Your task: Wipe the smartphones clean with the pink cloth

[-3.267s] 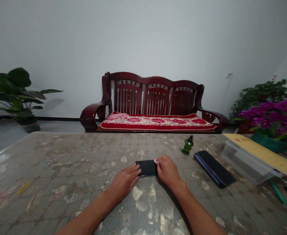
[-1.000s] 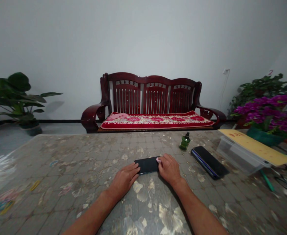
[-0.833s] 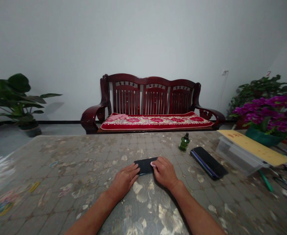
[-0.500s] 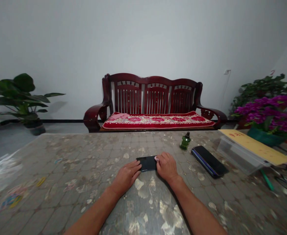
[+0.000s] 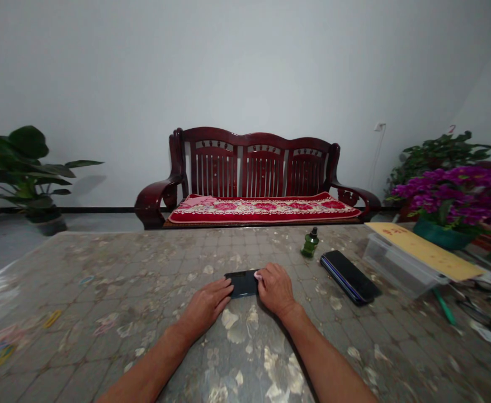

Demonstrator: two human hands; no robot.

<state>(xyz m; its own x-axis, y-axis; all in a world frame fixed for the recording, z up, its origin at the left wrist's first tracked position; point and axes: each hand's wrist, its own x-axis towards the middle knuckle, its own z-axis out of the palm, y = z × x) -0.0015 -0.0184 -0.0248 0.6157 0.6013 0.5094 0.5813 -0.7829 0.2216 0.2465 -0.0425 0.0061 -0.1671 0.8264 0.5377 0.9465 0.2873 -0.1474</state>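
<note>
A dark smartphone [image 5: 244, 284] lies flat on the patterned tablecloth, its long side running left to right. Over its left end rests my left hand [image 5: 209, 302], fingers on the top and the thumb by the near edge, holding it. My right hand [image 5: 274, 286] is closed at the phone's right end. A small pinkish-white wad, like tissue or cloth [image 5: 258, 275], pokes out from its fingertips against the phone. The phone's right end is partly hidden by that hand.
Right of my hands stand a green bottle [image 5: 310, 243] and a black phone-like stack [image 5: 349, 277]. Beyond is a clear plastic box [image 5: 400, 267] under a yellow envelope [image 5: 425, 249], near purple flowers [image 5: 459, 193]. Coloured bands [image 5: 52, 319] lie left. A wooden bench [image 5: 262, 162] stands behind.
The whole view has turned slightly right, so everything sits further left in the picture. Both hands stay at the phone, with little visible movement against it.
</note>
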